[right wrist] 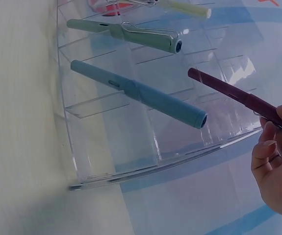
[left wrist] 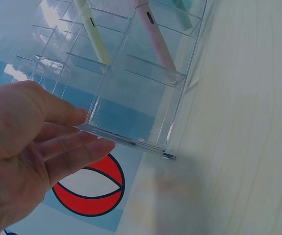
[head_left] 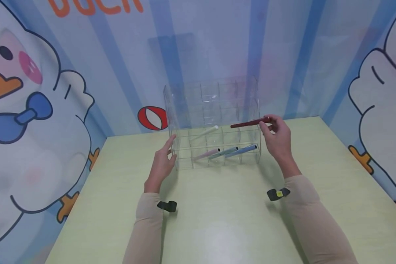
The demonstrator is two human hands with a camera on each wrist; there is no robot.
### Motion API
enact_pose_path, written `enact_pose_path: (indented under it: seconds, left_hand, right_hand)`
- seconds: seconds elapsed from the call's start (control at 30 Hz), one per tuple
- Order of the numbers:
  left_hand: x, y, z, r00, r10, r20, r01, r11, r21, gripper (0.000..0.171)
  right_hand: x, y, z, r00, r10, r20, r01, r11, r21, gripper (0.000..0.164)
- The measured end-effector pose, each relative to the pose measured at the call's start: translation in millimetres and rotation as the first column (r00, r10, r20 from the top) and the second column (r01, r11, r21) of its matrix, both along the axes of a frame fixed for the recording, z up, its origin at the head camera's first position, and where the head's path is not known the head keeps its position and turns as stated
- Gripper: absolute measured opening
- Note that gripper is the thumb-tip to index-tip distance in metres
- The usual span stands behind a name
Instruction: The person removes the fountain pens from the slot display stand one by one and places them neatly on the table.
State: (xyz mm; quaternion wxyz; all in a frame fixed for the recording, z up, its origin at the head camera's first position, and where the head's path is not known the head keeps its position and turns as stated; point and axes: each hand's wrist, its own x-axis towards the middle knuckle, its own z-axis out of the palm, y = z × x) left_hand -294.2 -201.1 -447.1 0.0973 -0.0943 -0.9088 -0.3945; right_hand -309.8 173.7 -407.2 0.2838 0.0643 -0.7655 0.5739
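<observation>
A clear acrylic pen rack (head_left: pixel 183 167) with several divided tiers stands on the table. My right hand (head_left: pixel 278 137) pinches a dark red pen (head_left: pixel 247 124) near its capped end. That pen is held nearly level at the rack's right side, its other end pointing left over the compartments. With thumb and fingers, my left hand (left wrist: pixel 38 142) grips the rack's left side panel. In the bottom tier lie a pink pen (head_left: pixel 208 153), a green pen (right wrist: pixel 126 36) and a blue pen (right wrist: pixel 138 92), all slanted. A pale yellow pen (left wrist: pixel 95 36) leans in the tier above.
The light wood-grain table (head_left: pixel 214 220) reaches around the rack. Behind it hangs a blue striped backdrop (head_left: pixel 211 47) with cartoon ducks and a red-and-white ball (head_left: pixel 153 118). Dark straps are on both wrists.
</observation>
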Motion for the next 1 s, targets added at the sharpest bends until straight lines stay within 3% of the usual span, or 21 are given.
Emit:
enact_pose_path:
  seconds: [0.33, 0.6, 0.73, 0.83, 0.93, 1.0]
  left_hand:
    - [0.2, -1.0, -1.1, 1.0, -0.022, -0.011, 0.022, 1.0, 0.008, 0.079]
    - [-1.1, -1.9, -0.5, 0.999, -0.038, -0.031, 0.038, 0.999, 0.009, 0.079]
    - [-2.5, -2.3, -0.7, 0.999, -0.035, -0.041, 0.035, 0.999, -0.004, 0.08]
    - [-2.3, -2.3, -0.8, 0.999, -0.033, -0.035, 0.033, 0.999, -0.004, 0.08]
    - [-1.1, -2.0, -0.8, 0.999, -0.032, -0.029, 0.032, 0.999, 0.006, 0.08]
    - [-0.4, -2.0, -0.9, 0.999, -0.029, -0.028, 0.029, 1.0, 0.009, 0.08]
  right_hand:
    - [12.0, 4.2, 1.8, 1.0, -0.015, -0.02, 0.013, 0.994, -0.108, 0.033]
    - [24.7, 3.2, 14.9, 0.981, 0.086, -0.175, -0.124, 0.968, -0.22, 0.026]
    - [28.6, 1.1, 20.3, 0.961, 0.153, -0.232, -0.216, 0.937, -0.276, 0.023]
    - [31.4, 0.1, 22.7, 0.948, 0.191, -0.253, -0.263, 0.92, -0.29, 0.025]
    - [34.3, -1.4, 24.6, 0.944, 0.21, -0.254, -0.277, 0.923, -0.266, 0.029]
    - [35.7, -3.3, 26.1, 0.934, 0.246, -0.26, -0.317, 0.906, -0.281, 0.029]
